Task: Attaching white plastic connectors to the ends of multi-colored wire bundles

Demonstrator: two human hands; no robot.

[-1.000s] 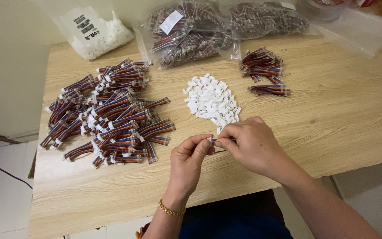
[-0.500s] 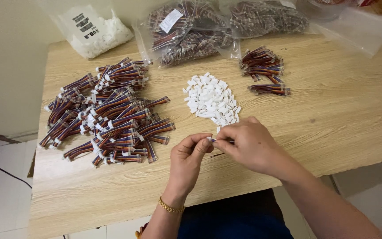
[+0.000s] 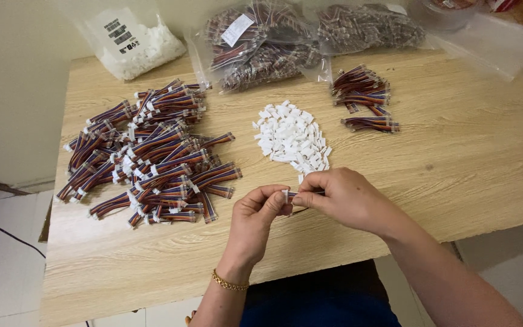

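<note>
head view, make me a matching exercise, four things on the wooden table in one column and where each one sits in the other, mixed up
Things:
1. big heap of wire bundles
2. pile of white connectors
3. small group of wire bundles
4. bag of white parts

Places:
A. far left corner of the table
B. just beyond the hands
C. left part of the table
D. right of the white pile, farther back

Pairs: 1-C, 2-B, 3-D, 4-A

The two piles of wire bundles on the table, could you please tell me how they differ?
The left pile of wire bundles is large and sprawling; the right pile of wire bundles is small and compact. The left pile lies nearer the table's front edge, the right nearer the bags. Both hold multicoloured wires.
</note>
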